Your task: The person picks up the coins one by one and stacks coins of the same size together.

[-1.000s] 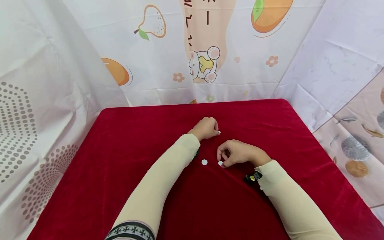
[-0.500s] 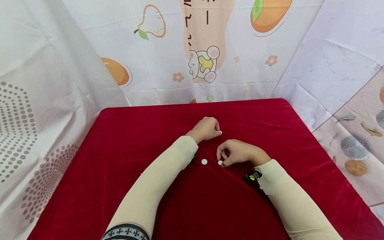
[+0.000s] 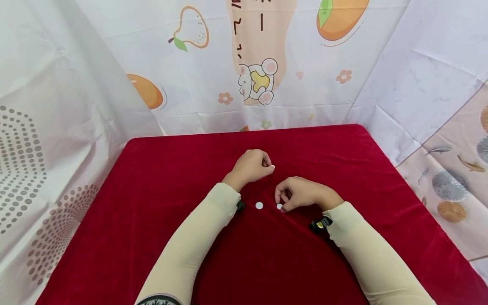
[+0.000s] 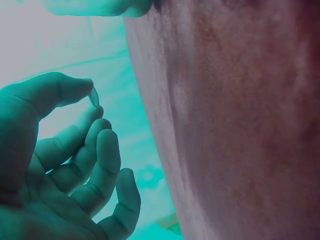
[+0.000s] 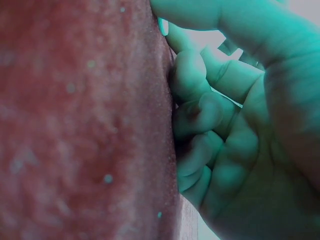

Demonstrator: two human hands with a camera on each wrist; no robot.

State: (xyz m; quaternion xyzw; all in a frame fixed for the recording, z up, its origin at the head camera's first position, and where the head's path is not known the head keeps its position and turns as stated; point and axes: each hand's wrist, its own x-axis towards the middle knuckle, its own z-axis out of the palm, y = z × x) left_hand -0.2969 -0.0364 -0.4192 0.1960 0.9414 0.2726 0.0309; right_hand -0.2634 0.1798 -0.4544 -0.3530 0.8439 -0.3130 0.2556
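Between thumb and index fingertip, my left hand (image 3: 251, 166) pinches a small thin white disc (image 4: 94, 97). The left wrist view shows that disc nearly edge-on and off the cloth, the other fingers loosely curled below. My right hand (image 3: 299, 192) rests on the cloth, thumb and index finger at either side of a second white disc (image 3: 279, 206). Only a sliver of this disc (image 5: 163, 27) shows between those digits in the right wrist view. A third white disc (image 3: 259, 205) lies flat on the cloth, left of the right hand and touched by neither hand.
A red velvet cloth (image 3: 171, 169) covers the table. Its far edge runs close to a white printed curtain (image 3: 206, 84), and more curtains hang at both sides. Each wrist carries a black strap (image 3: 321, 224) below a cream sleeve.
My left hand moves slightly right, then back left with its disc, and its wrist comes away to the left. The right hand and the loose disc stay put.
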